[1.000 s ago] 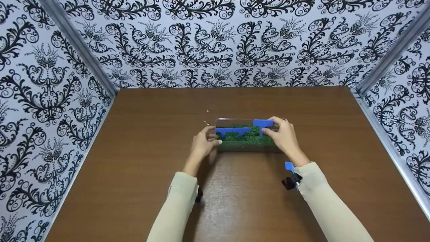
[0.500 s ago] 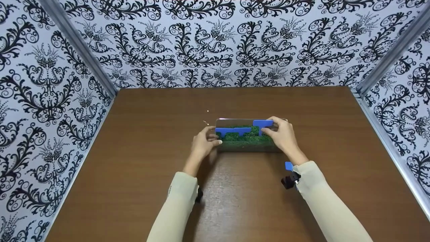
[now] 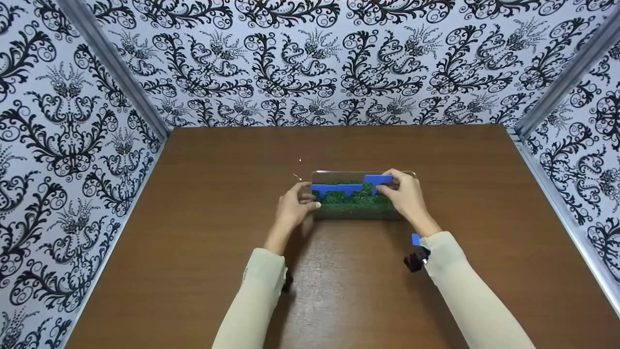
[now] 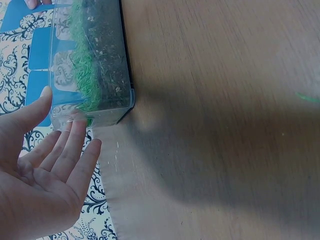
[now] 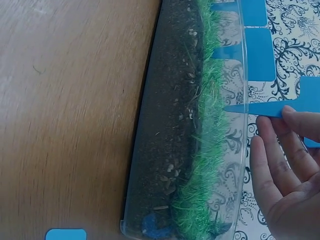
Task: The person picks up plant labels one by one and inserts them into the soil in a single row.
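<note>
My right hand (image 3: 408,196) pinches a blue T-shaped plant label (image 5: 272,108) between thumb and fingers, over the right part of a clear planter box (image 3: 356,213). The label's pointed stem reaches down to the green grass (image 5: 212,120), which covers dark soil (image 5: 170,100) in the box. Two more blue labels (image 3: 323,188) (image 3: 349,188) stand side by side in the grass at the left. At the box's left end, my left hand (image 3: 292,206) rests its thumb and relaxed fingers against the corner and end wall. The label's tip is partly blurred by the clear wall.
Another blue label (image 3: 415,239) lies on the brown table (image 3: 348,271) by the right wrist, partly hidden by the sleeve. A thin green blade (image 4: 307,97) lies on the wood. Patterned walls (image 3: 310,63) enclose the back and sides.
My right hand and its label have shifted slightly left, and the label sits a little lower. The left hand and the box have stayed in place.
</note>
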